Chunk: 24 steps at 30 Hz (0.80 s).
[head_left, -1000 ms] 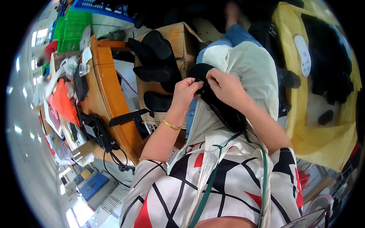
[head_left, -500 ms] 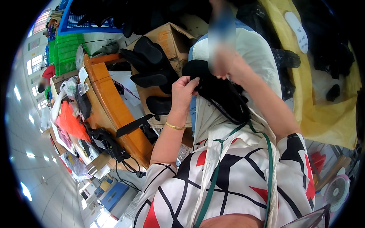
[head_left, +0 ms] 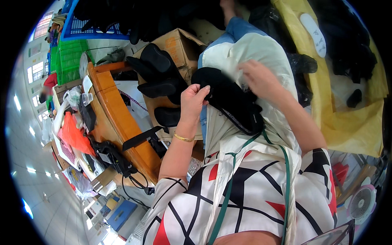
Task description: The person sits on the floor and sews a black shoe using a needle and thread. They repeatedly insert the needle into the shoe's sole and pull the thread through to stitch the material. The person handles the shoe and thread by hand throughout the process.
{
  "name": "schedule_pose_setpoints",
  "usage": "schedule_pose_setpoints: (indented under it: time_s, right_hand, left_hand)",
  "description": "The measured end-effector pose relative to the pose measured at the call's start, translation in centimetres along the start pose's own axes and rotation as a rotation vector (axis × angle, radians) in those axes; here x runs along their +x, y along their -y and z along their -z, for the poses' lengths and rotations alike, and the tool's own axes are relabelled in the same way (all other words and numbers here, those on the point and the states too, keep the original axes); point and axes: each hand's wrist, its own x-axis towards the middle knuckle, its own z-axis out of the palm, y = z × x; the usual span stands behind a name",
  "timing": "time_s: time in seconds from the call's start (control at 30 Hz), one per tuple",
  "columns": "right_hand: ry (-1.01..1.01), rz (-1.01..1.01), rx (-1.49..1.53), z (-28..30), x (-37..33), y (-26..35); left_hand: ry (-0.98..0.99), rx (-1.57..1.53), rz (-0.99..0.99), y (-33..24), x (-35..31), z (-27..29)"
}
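A black slip-on shoe (head_left: 230,92) lies slantwise on my lap, over a cream apron (head_left: 269,53). My left hand (head_left: 194,98) pinches the shoe's left edge near its far end, thumb against fingers. To the right of the shoe, my right hand (head_left: 261,81) hangs above the apron, apart from the shoe. Its fingers are bent toward the shoe and their tips are smeared by motion, so whether they hold anything small cannot be made out. The near end of the shoe rests by the apron's green ties (head_left: 249,141).
Several black shoes (head_left: 157,59) sit at the left by a cardboard box (head_left: 181,45). An orange-brown wooden table (head_left: 122,118) stands farther left, with a red plastic bag (head_left: 77,130). Yellow sheeting (head_left: 326,122) and a white fan (head_left: 361,202) are on the right.
My right hand has drawn back from the shoe, to the right and slightly toward me. My left hand keeps its pinch on the shoe's edge. The view has shifted slightly.
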Motion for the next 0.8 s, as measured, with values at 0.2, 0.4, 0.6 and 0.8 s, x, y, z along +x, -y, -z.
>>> schedule_pose_setpoints:
  time_s: [0.2,0.4,0.6,0.8]
  right_hand:
    - [0.110,0.140,-0.280,-3.3,1.2,-0.8]
    - [-0.228,-0.263,0.431,-3.2,3.8,2.0]
    - [-0.130,-0.501,1.178,-5.7,4.7,5.6]
    - [-0.069,-0.660,1.491,-5.3,4.5,5.7]
  left_hand:
    - [0.007,0.023,-0.032,0.7,0.3,0.6]
    - [-0.340,0.775,-0.763,-0.9,-1.9,-1.2]
    - [-0.256,1.140,-0.983,-0.4,-2.1,-1.1]
    - [-0.174,1.074,-0.978,1.9,-0.8,-0.6]
